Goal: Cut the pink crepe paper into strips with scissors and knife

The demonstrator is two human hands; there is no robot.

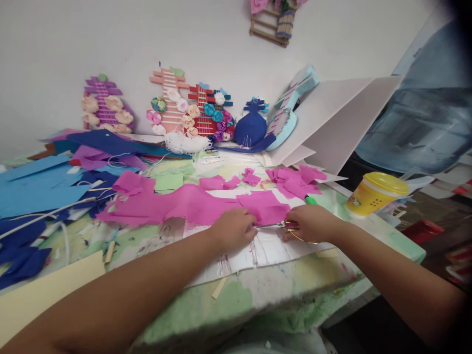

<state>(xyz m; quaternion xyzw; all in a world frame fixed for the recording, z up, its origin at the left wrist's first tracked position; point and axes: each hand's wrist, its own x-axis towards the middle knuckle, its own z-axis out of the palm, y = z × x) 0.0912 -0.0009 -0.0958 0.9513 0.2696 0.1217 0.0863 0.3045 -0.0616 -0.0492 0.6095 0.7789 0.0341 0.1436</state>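
Note:
A long strip of magenta felt-like sheet (191,201) lies across the white board (221,265). My left hand (236,228) rests at its near edge, fingers bent and closed on the magenta piece (263,206) at the right end. In my right hand (309,223) are scissors with thin gold-coloured handles (302,239). Their silver blades point left along the near edge of the magenta piece, close to my left fingertips. Part of the blades and handles is hidden by my fingers. Magenta scraps (295,179) lie just beyond both hands.
Blue sheets (40,184) and white cords pile up at the left. Several decorated instrument-shaped crafts (169,103) lean on the wall behind. A yellow tub (378,194) stands right of my right hand, with a large water bottle (420,123) beyond. A cream sheet (55,295) lies front left.

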